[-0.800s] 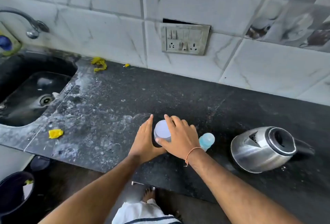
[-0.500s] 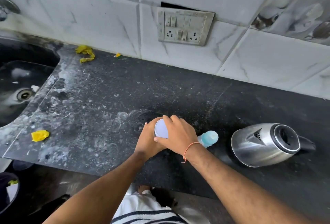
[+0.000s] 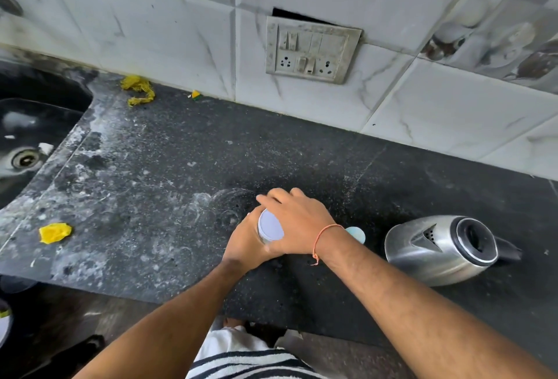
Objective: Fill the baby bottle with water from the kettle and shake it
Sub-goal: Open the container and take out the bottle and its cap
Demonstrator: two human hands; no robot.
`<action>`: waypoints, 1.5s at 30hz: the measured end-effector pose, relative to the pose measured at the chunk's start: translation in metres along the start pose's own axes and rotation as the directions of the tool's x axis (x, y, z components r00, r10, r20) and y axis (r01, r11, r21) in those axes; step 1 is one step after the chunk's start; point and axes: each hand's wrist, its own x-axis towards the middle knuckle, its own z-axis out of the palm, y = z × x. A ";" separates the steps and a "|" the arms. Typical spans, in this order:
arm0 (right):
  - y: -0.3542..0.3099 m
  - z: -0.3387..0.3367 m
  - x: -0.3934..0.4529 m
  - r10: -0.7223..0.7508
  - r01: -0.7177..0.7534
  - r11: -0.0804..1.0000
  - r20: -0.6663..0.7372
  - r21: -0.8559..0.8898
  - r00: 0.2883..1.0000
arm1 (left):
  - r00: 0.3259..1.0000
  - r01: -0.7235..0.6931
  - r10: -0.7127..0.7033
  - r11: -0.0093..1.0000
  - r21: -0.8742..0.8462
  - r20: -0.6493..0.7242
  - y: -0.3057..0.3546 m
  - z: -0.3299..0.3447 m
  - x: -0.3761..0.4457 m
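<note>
both hands clasp the baby bottle [image 3: 269, 225] on the counter [image 3: 169, 185]: left hand [image 3: 246, 241] wraps its side, right hand [image 3: 297, 221] curls over its top. just right sits a blue cap [image 3: 357, 234], beyond it the kettle [image 3: 440, 247].

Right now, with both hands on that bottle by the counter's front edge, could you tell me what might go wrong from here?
1. The left hand and right hand hold the baby bottle near the counter edge; if the grip slips, it could fall to the floor.
2. The kettle stands close beside the right forearm; an elbow swing might knock it.
3. The blue cap lies hidden behind the wrist and could be swept off.
</note>
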 end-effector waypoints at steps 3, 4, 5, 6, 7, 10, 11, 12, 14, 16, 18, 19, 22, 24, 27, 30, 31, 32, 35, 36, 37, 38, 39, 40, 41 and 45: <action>-0.010 -0.001 0.003 0.067 -0.068 0.996 -0.033 -0.058 0.997 | 1.000 0.020 -0.020 0.999 -0.037 -0.013 -0.001 0.001 -0.001; -0.011 -0.002 0.003 0.034 -0.035 0.998 -0.029 -0.057 0.999 | 1.000 0.018 -0.018 0.999 -0.030 -0.015 -0.001 0.003 -0.001; -0.012 -0.003 0.003 -0.007 0.006 0.999 -0.018 -0.046 1.000 | 1.000 0.009 -0.009 1.000 -0.020 -0.004 -0.004 0.005 -0.001; -0.012 -0.004 0.003 -0.048 0.047 0.998 -0.007 -0.040 0.999 | 1.000 -0.004 0.004 1.000 -0.009 0.007 -0.004 0.007 -0.001; -0.012 -0.003 0.003 -0.077 0.077 0.996 0.004 -0.039 0.997 | 1.000 -0.004 0.004 1.000 -0.008 0.006 -0.006 0.007 -0.001; -0.013 0.000 0.001 -0.009 0.008 0.999 -0.013 -0.042 1.000 | 1.000 0.012 -0.012 1.000 -0.005 0.014 -0.004 0.005 0.001; -0.015 -0.001 0.001 0.035 -0.036 0.998 -0.019 -0.043 0.999 | 1.000 0.019 -0.019 1.000 -0.019 0.008 -0.003 0.005 0.000; -0.015 -0.001 0.001 0.051 -0.052 0.998 -0.021 -0.046 0.998 | 1.000 0.022 -0.022 0.999 -0.029 -0.003 -0.001 0.004 -0.001; -0.016 -0.002 0.000 0.004 -0.004 0.999 -0.018 -0.033 1.000 | 1.000 0.021 -0.021 1.000 -0.016 0.005 0.000 0.004 -0.002; -0.015 -0.002 -0.001 -0.071 0.071 0.997 -0.002 -0.024 0.997 | 1.000 0.021 -0.021 1.000 -0.007 0.014 -0.001 0.005 -0.003; -0.013 -0.002 -0.002 -0.074 0.073 0.997 -0.010 -0.022 0.997 | 1.000 0.017 -0.017 1.000 0.003 0.010 0.002 0.004 -0.002; -0.014 -0.003 -0.002 -0.035 0.034 0.999 -0.028 -0.020 0.999 | 1.000 0.013 -0.013 1.000 0.003 0.010 0.004 0.003 -0.001; -0.013 -0.007 0.000 0.024 -0.025 1.000 -0.055 -0.014 0.998 | 0.999 0.035 -0.034 0.999 -0.029 0.005 0.002 0.003 -0.001; -0.013 -0.008 -0.001 -0.039 0.039 0.999 -0.028 -0.003 0.999 | 0.999 0.033 -0.033 0.999 -0.002 0.002 0.000 0.004 -0.001; -0.015 -0.005 -0.003 -0.055 0.055 0.998 -0.011 -0.019 0.998 | 1.000 0.010 -0.010 1.000 0.014 0.012 0.000 0.004 -0.001; -0.016 -0.005 -0.001 0.021 -0.023 0.999 -0.056 -0.039 0.998 | 0.998 -0.044 0.041 0.997 0.071 0.041 0.001 0.004 0.001; -0.016 -0.005 -0.002 0.004 -0.006 0.999 -0.054 -0.036 0.999 | 0.999 -0.033 0.032 0.998 0.054 0.033 0.001 0.003 0.000; -0.016 -0.005 -0.003 -0.024 0.023 0.999 -0.044 -0.030 0.999 | 1.000 -0.021 0.020 0.999 0.033 0.019 0.001 0.003 0.000; -0.016 -0.003 -0.003 -0.042 0.041 0.998 -0.033 -0.037 0.999 | 0.999 -0.029 0.028 0.999 0.042 0.028 -0.001 0.002 0.000; -0.017 -0.002 -0.002 -0.010 0.008 0.999 -0.038 -0.046 0.999 | 0.998 -0.044 0.042 0.998 0.039 0.038 -0.002 0.003 0.001; -0.017 -0.003 -0.001 0.018 -0.019 0.999 -0.038 -0.047 0.999 | 0.999 -0.036 0.036 0.999 0.006 0.038 -0.001 0.003 0.001; -0.017 -0.003 0.000 0.025 -0.026 0.999 -0.033 -0.040 0.999 | 0.999 -0.028 0.028 1.000 -0.005 0.030 -0.001 0.003 0.002; -0.018 -0.004 0.001 0.011 -0.012 0.999 -0.024 -0.030 1.000 | 1.000 -0.016 0.016 1.000 -0.017 0.016 0.000 0.003 0.002; -0.018 -0.003 0.000 -0.010 0.010 1.000 -0.014 -0.022 1.000 | 1.000 -0.019 0.019 1.000 -0.003 0.004 0.000 0.003 0.001; -0.018 -0.003 0.000 -0.023 0.023 1.000 -0.007 -0.019 1.000 | 1.000 -0.024 0.024 1.000 -0.001 0.003 0.001 0.003 0.000; -0.018 -0.003 0.002 0.046 -0.046 0.998 0.009 -0.041 0.999 | 1.000 -0.001 0.002 0.998 -0.058 0.010 0.001 0.002 0.000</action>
